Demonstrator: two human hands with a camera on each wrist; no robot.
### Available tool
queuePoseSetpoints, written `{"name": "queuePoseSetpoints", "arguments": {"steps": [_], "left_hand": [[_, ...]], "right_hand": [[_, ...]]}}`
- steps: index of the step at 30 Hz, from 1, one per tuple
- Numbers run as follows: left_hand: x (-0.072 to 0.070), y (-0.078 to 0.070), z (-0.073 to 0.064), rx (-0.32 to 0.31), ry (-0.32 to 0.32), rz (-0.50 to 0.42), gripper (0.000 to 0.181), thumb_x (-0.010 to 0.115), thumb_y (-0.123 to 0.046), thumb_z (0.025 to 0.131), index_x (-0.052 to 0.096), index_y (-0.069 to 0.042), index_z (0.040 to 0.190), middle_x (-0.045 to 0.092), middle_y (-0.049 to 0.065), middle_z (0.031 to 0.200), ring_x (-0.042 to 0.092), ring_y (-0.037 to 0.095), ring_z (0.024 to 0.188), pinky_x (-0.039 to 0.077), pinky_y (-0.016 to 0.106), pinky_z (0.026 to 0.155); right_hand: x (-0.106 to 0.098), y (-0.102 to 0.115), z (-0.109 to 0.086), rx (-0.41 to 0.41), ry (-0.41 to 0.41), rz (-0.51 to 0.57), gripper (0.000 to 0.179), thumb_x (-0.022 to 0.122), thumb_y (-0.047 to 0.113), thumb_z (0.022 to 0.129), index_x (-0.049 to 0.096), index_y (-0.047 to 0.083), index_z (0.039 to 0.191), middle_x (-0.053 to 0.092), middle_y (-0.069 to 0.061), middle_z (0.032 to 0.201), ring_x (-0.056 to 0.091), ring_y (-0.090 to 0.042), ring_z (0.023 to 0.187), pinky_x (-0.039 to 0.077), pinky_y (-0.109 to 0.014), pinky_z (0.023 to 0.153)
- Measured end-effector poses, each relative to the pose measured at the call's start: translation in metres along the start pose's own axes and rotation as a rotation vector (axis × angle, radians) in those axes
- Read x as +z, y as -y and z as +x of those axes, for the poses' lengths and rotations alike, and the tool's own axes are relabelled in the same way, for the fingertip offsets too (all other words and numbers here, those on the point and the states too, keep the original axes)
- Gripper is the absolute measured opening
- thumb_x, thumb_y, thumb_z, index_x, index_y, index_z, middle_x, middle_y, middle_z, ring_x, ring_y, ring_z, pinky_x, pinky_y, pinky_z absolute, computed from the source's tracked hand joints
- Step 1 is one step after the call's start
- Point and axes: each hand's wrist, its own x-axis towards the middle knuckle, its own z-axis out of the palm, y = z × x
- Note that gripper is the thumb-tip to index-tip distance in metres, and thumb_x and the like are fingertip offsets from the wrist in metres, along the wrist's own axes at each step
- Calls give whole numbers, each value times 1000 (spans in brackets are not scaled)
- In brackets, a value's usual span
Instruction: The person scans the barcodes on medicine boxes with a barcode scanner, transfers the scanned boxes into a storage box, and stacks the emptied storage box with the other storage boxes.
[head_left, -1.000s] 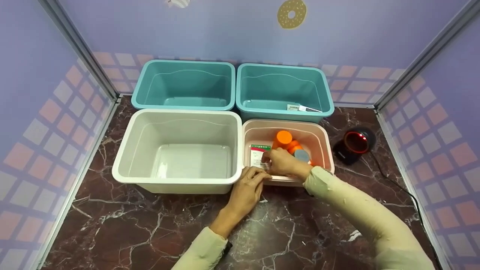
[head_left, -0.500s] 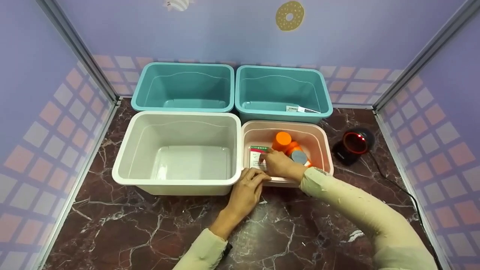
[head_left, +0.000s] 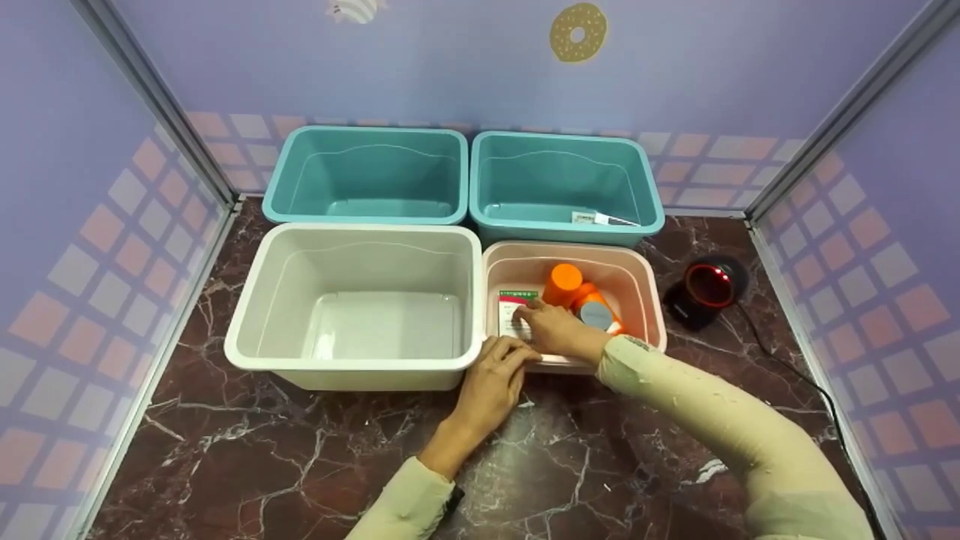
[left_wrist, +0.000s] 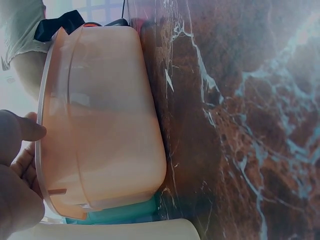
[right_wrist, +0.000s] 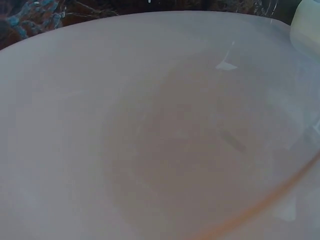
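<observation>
My left hand [head_left: 493,379] grips the front rim of a small pink bin [head_left: 645,279] at its left corner. In the left wrist view its fingers bend over that rim from both sides of the bin wall [left_wrist: 110,110]. My right hand [head_left: 559,330] reaches inside, fingers pointing down at a white box [head_left: 510,319] with green and red bands. The index finger overlaps the box's right side; the other fingertips are hidden, and I cannot tell whether they pinch it. Beside the hand are an orange-capped bottle [head_left: 564,281] and a grey-lidded container [head_left: 596,315].
Left of the pink bin stands a larger white bin [head_left: 244,300]. Behind are two teal bins, the left one [head_left: 367,135] and the right one [head_left: 649,180], which holds a small white packet [head_left: 604,219]. A black scanner [head_left: 709,289] glows red at right, its cable [head_left: 795,360] trailing along the wall.
My right hand has shifted slightly left over the white box, its index finger reaching farther across it. The left hand stays on the rim. The head view has tilted a little.
</observation>
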Motion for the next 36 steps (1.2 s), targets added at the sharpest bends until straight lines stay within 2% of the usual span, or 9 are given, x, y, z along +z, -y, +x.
{"name": "queuePoseSetpoints", "arguments": {"steps": [11,20,24,30,36], "left_hand": [[-1,0,0,-11,16,-16,27,66,0,87,74,-20,104,63,-4,105,56,15,103,49,28,93],[-2,0,1,-4,10,0,26,68,-1,87,73,-20,104,63,-4,106,56,15,104,49,29,95],[-2,-1,1,-9,15,-5,27,68,0,86,73,-20,104,63,-4,106,56,15,104,48,28,94],[-1,0,1,-8,6,-9,27,68,0,86,73,-20,104,64,-4,105,57,16,103,48,29,94],[-1,0,0,-12,3,-14,26,68,0,86,74,-20,103,64,-4,104,57,16,102,49,29,92]], "right_hand": [[-1,-2,2,-7,15,34,50,80,24,79,61,6,122,63,-22,123,64,-41,105,58,-55,82],[-2,0,1,-16,41,30,51,77,24,82,61,7,128,49,-24,147,59,-45,121,56,-58,84],[-2,0,1,-30,43,9,49,75,20,84,61,7,129,52,-24,144,60,-43,120,57,-56,84],[-3,-1,2,-27,29,25,51,77,23,82,61,7,128,61,-21,132,65,-43,106,57,-56,83],[-1,0,3,-29,31,42,52,77,25,83,61,7,129,60,-20,132,65,-43,106,57,-56,83]]}}
